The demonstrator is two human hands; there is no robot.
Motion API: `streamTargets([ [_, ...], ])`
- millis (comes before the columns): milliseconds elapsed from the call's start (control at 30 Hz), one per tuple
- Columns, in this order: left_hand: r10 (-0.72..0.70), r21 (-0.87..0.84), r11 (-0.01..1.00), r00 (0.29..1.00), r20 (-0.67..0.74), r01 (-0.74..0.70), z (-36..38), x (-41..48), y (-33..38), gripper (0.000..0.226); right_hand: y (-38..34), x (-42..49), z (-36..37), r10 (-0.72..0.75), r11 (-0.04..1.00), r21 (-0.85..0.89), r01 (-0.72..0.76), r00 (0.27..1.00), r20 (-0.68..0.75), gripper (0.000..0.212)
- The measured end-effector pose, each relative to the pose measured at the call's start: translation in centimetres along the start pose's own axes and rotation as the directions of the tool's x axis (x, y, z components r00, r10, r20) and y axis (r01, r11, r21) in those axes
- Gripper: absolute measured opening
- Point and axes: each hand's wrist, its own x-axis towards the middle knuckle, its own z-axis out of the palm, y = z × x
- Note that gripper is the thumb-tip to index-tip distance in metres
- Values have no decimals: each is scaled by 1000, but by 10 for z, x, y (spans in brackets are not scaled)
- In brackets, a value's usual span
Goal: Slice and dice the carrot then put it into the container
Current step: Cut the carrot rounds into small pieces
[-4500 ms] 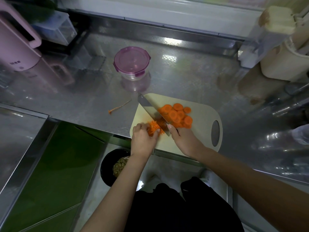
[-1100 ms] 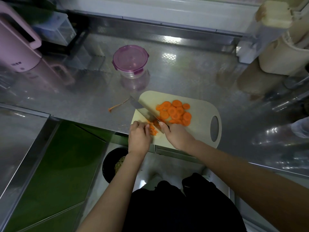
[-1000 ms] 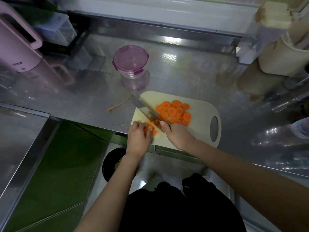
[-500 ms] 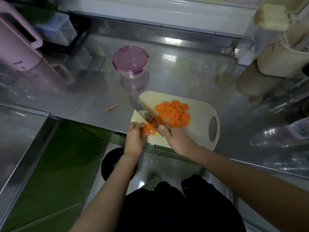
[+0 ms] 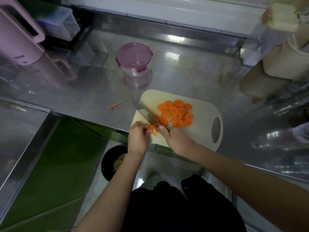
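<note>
Compared with the earliest frame, the knife [image 5: 143,112] lies slightly further left and the left hand [image 5: 138,138] covers more of the cut carrot. Nearest, that hand pinches a small cluster of carrot strips [image 5: 151,128] at the near-left corner of the cutting board [image 5: 203,118]; the right hand [image 5: 177,139] grips the knife handle, blade angled far-left. Advisable: tuck the fingertips back, cut crosswise in short strokes, and feed few strips at once. Uncut carrot slices [image 5: 177,113] wait just right of the blade. Farther off on the tabletop [image 5: 80,91], the container [image 5: 134,58] stands lidded, so it needs opening first.
</note>
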Motion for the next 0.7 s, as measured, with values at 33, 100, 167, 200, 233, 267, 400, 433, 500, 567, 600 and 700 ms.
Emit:
streamTargets([
  [33, -5, 2, 1000, 1000, -3, 5, 0, 0, 0, 13, 0, 2, 1, 1, 1000, -3, -1, 1000, 0, 62],
  [100, -16, 1, 1000, 1000, -9, 16, 0, 0, 0, 14, 0, 5, 3, 1, 1000, 0, -1, 1000, -1, 62],
  [167, -14, -13, 1000, 1000, -13, 13, 0, 0, 0, 15, -1, 4, 5, -12, 1000, -8, 12, 1000, -5, 59],
  [200, -9, -15, 1000, 1000, -12, 8, 0, -1, 0, 15, -1, 4, 7, -15, 1000, -8, 15, 1000, -12, 57],
  [233, -4, -12, 1000, 1000, -12, 4, 0, -1, 0, 16, -1, 3, 8, -12, 1000, -6, 12, 1000, -23, 56],
  [267, -1, -10, 1000, 1000, -10, 1, -1, 0, 0, 16, 0, 2, 10, -7, 1000, -6, 7, 1000, -31, 56],
  [400, -9, -16, 1000, 1000, -7, 9, -2, 0, 1, 18, 5, 3, 16, 2, 1000, -19, -3, 999, -52, 59],
  [433, -12, -21, 1000, 1000, -7, 12, -3, 0, 1, 18, 6, 4, 18, 10, 999, -31, -11, 999, -47, 59],
  [500, -17, -31, 999, 1000, -5, 17, -3, 0, 2, 18, 6, 7, 20, 13, 999, -31, -14, 999, -45, 58],
  [567, -24, -44, 999, 1000, 1, 24, -3, 0, 2, 17, 6, 10, 19, -8, 1000, 3, 9, 998, -62, 59],
  [600, -26, -52, 998, 1000, 5, 26, -4, 0, 1, 16, 7, 13, 17, -16, 999, 27, 18, 998, -64, 60],
  [700, -16, -83, 996, 1000, 20, 18, -3, 1, -1, 12, 8, 15, 8, 4, 995, 105, 2, 999, -50, 55],
])
